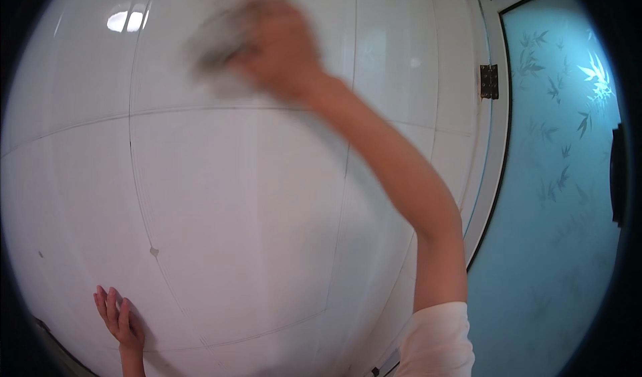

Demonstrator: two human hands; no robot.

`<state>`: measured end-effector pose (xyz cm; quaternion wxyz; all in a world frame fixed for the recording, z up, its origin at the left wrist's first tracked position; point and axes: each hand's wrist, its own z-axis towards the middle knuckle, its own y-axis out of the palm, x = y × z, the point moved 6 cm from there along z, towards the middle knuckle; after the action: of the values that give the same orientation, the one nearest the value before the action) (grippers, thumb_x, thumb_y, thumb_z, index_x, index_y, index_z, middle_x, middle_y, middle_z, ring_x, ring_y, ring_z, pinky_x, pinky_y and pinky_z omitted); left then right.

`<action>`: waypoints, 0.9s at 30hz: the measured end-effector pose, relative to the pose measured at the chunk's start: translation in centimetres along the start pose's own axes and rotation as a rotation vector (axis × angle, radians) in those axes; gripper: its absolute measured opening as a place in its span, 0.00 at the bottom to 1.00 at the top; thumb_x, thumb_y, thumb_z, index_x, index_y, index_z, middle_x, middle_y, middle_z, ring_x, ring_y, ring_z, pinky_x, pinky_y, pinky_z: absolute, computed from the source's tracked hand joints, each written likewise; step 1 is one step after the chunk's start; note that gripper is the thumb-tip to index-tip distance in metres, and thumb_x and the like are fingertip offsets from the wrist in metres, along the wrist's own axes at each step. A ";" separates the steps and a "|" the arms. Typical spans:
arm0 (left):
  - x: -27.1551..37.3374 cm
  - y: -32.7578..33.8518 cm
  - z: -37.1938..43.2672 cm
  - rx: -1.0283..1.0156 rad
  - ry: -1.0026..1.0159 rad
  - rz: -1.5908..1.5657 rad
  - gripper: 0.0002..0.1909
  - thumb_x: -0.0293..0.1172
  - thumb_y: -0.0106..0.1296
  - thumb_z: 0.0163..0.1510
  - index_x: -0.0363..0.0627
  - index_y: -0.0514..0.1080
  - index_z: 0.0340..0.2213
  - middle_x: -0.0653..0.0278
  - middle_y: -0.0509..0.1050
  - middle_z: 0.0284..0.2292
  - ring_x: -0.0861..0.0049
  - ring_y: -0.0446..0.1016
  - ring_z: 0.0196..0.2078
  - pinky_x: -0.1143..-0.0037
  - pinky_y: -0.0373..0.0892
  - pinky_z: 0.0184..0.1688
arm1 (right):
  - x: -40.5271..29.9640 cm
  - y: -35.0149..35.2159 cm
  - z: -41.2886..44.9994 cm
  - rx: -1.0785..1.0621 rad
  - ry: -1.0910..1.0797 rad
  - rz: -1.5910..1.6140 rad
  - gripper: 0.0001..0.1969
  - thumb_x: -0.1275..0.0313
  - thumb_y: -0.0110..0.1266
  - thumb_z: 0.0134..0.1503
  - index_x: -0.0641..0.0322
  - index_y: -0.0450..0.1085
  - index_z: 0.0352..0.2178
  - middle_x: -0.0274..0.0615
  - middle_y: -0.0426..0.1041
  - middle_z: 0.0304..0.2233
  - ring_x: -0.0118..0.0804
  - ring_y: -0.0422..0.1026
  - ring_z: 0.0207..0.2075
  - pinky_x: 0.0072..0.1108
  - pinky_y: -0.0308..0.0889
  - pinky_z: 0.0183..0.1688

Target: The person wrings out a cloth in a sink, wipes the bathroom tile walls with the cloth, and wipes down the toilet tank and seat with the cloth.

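Observation:
A wall of glossy white tiles (241, 196) with thin dark joints fills most of the view. High on it, my right hand (286, 46) grips a greyish cloth (215, 51); both are blurred by motion, so the cloth's exact shape cannot be made out. The cloth appears to lie against an upper tile. Down at the lower left, my left hand (120, 317) rests on the tiles with its fingers up and partly spread. Nothing shows in it.
To the right is a door with a frosted blue glass panel (546, 186) patterned with leaves. A dark metal hinge (489, 82) sits on its white frame (494, 141). Lamp light reflects off the tiles at the upper left. A small chip (154, 251) marks one tile joint.

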<state>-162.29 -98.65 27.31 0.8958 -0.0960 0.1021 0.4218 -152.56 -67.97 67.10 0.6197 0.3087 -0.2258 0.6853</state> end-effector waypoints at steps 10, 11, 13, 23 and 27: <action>0.7 2.2 -0.1 0.006 -0.060 -0.050 0.18 0.16 0.34 0.53 0.42 0.63 0.46 0.48 0.61 0.53 0.43 0.53 0.58 0.48 0.46 0.58 | 23.3 -8.3 -6.8 0.041 0.444 -0.349 0.25 0.64 0.49 0.54 0.56 0.58 0.54 0.48 0.63 0.52 0.44 0.61 0.54 0.29 0.57 0.55; 0.8 2.5 0.2 0.005 -0.063 -0.078 0.19 0.15 0.35 0.54 0.43 0.63 0.47 0.48 0.60 0.53 0.44 0.52 0.59 0.49 0.46 0.59 | 28.5 -10.2 -9.9 0.015 0.823 -0.435 0.25 0.61 0.48 0.54 0.61 0.60 0.51 0.51 0.64 0.50 0.49 0.63 0.52 0.33 0.60 0.52; 0.7 2.5 -0.4 0.016 -0.095 -0.073 0.18 0.17 0.35 0.55 0.43 0.63 0.46 0.49 0.60 0.53 0.44 0.53 0.59 0.49 0.45 0.59 | 32.7 -12.3 -13.4 -0.099 1.242 -0.238 0.28 0.55 0.48 0.53 0.70 0.64 0.46 0.55 0.70 0.43 0.51 0.68 0.46 0.35 0.63 0.48; 1.2 3.5 -0.8 -0.026 -0.074 -0.108 0.16 0.17 0.35 0.54 0.41 0.63 0.44 0.48 0.59 0.54 0.42 0.53 0.58 0.46 0.45 0.58 | 27.4 -0.1 9.5 -0.146 0.803 -0.201 0.18 0.59 0.52 0.43 0.61 0.72 0.32 0.49 0.75 0.31 0.46 0.73 0.35 0.33 0.68 0.35; 0.6 3.1 -1.4 -0.007 -0.089 -0.076 0.19 0.18 0.35 0.49 0.42 0.64 0.43 0.48 0.60 0.53 0.40 0.53 0.58 0.45 0.45 0.57 | 1.1 8.5 15.6 -0.117 -0.053 0.132 0.18 0.56 0.53 0.46 0.56 0.72 0.34 0.43 0.75 0.33 0.44 0.73 0.37 0.34 0.68 0.38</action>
<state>-164.51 -96.64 25.55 0.9145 -0.0840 0.0571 0.3917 -158.74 -79.14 79.53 0.5842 0.2743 -0.3015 0.7018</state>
